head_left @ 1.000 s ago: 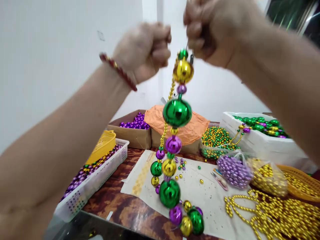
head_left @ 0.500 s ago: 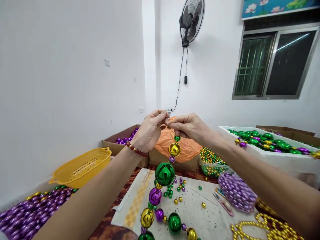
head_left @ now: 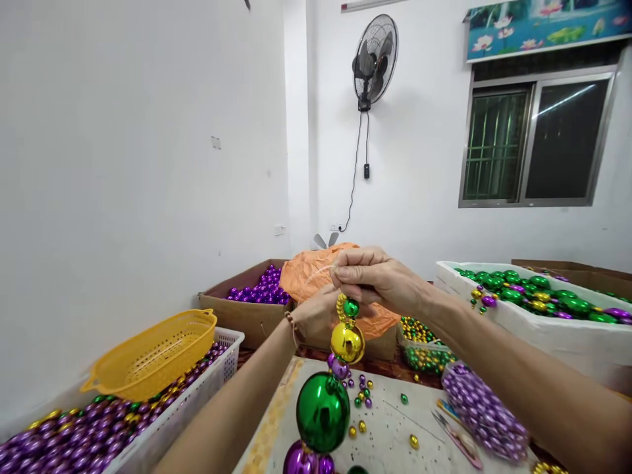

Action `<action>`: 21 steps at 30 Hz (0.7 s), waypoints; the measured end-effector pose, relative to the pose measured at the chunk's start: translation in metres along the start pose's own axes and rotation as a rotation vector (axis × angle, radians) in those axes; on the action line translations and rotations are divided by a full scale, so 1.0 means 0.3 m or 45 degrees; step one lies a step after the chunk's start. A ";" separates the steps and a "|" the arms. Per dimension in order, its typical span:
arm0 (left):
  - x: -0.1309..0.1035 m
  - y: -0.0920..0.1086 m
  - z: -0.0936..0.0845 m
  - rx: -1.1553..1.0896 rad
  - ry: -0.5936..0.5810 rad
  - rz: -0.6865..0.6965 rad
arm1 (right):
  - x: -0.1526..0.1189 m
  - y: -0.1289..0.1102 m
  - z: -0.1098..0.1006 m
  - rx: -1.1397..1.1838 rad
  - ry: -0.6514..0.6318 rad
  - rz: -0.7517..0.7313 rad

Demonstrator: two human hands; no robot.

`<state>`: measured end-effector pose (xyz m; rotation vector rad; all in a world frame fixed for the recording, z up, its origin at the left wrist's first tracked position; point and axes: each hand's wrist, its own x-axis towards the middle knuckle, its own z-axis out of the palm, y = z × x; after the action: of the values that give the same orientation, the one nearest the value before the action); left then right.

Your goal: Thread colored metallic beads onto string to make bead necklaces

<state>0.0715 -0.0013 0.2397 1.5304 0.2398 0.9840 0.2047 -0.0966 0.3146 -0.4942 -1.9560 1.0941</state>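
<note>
My right hand [head_left: 370, 273] is closed in a pinch on the white thread of a bead garland, and the thread's loose end [head_left: 322, 270] curves out to the left of my fingertips. The garland hangs below: a small green bead, a gold bead [head_left: 347, 341], small purple beads, a large green bead [head_left: 323, 411] and more purple ones at the bottom edge. Behind the top of the garland is my left hand [head_left: 316, 315], its fingers hidden by the beads and my right hand. A dark red bead bracelet circles that wrist.
Left: a yellow basket [head_left: 158, 359] on a white crate of purple beads [head_left: 64, 431]. Back: a box of purple beads [head_left: 261, 286] and orange plastic [head_left: 296, 270]. Right: a foam box [head_left: 474, 306]. Scissors [head_left: 457, 438], loose beads and a bag of lilac beads [head_left: 486, 411] lie on the work surface.
My left hand has left the thread end and dropped down behind the garland. The right hand keeps its pinch, with the garland closer to me. My view has tilted up slightly.
</note>
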 end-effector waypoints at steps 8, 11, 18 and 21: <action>-0.084 -0.051 0.103 -0.564 -0.815 -0.611 | -0.060 -0.039 -0.036 -0.284 -0.137 0.164; -0.113 -0.053 0.101 -0.672 -0.751 -0.489 | -0.061 -0.054 -0.042 -0.342 -0.176 0.188; -0.082 0.087 0.123 -0.337 -0.579 -0.263 | -0.025 -0.133 -0.058 -0.547 -0.105 0.141; -0.033 0.203 0.145 0.071 -0.463 0.017 | 0.005 -0.208 -0.066 -0.718 -0.048 0.104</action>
<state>0.0723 -0.0537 0.2942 1.7322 -0.0014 0.6970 0.2230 -0.1194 0.3731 -0.8616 -2.2906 0.5847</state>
